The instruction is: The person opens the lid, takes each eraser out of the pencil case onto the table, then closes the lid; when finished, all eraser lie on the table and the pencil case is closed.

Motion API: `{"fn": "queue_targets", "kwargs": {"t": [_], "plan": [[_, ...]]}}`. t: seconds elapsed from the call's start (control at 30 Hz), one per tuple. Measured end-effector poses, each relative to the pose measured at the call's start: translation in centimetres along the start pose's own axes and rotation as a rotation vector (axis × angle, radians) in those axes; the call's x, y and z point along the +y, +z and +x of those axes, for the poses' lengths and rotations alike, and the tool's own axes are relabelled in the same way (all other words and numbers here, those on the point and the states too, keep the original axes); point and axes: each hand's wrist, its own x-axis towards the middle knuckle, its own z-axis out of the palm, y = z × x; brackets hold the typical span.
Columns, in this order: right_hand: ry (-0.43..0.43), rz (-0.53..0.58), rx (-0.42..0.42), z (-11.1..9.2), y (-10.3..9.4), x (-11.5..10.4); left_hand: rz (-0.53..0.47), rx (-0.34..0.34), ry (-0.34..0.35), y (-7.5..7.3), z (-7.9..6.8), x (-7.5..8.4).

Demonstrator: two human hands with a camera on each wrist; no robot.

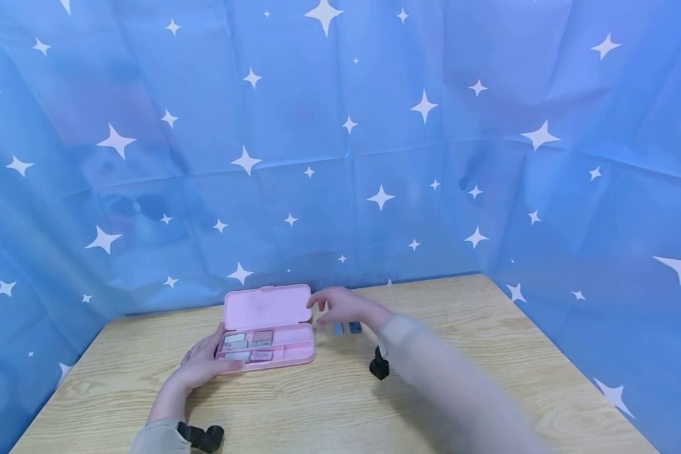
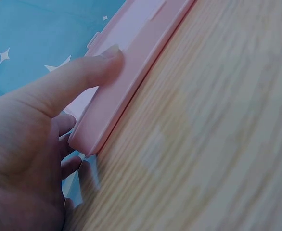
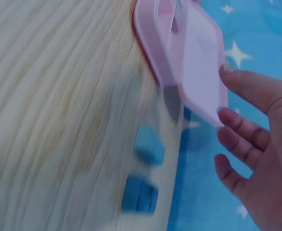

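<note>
A pink pencil case (image 1: 299,354) lies on the table with its lid (image 1: 267,307) raised at the back. Inside, several small rectangular blocks (image 1: 262,339) in grey, white and dusky pink fill the left compartments. My left hand (image 1: 205,359) holds the case's left end, the thumb on the front rim and the fingers round the side, as the left wrist view shows. My right hand (image 1: 345,305), fingers loosely bent and holding nothing, hovers at the lid's right edge. Beneath it on the table sit a light blue block (image 3: 149,144) and a dark blue block (image 3: 140,194).
The wooden table (image 1: 329,403) runs back to a blue star-patterned cloth (image 1: 340,208), which also hangs along both sides. Black camera mounts show on the left wrist (image 1: 201,436) and the right wrist (image 1: 379,364).
</note>
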Motion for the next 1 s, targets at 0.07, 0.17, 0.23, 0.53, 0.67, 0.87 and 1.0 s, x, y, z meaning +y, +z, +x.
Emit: {"fn": "queue_targets", "kwargs": {"t": [0.07,0.17,0.23,0.53,0.67,0.87,1.0], "plan": [[-0.016,-0.010,-0.011,1.0,0.6,-0.8,-0.002,-0.002,-0.002,0.0,-0.1,0.1],[-0.024,-0.035,-0.035,2.4,1.3,-2.1,0.000,-0.003,-0.007,0.0,-0.1,0.0],[-0.034,-0.054,-0.046,3.2,1.9,-2.7,0.000,-0.001,-0.012,0.1,0.0,-0.1],[-0.047,-0.179,-0.072,5.5,3.4,-4.9,0.006,0.006,-0.019,0.0,0.2,-0.2],[-0.067,-0.229,-0.093,6.0,3.8,-5.6,-0.002,0.005,-0.023,-0.1,0.0,0.1],[-0.049,-0.257,-0.102,6.8,4.5,-6.4,0.004,0.007,-0.021,-0.1,0.0,0.2],[-0.033,-0.268,-0.099,7.1,4.8,-6.7,0.011,0.006,-0.021,-0.1,-0.1,0.3]]}}
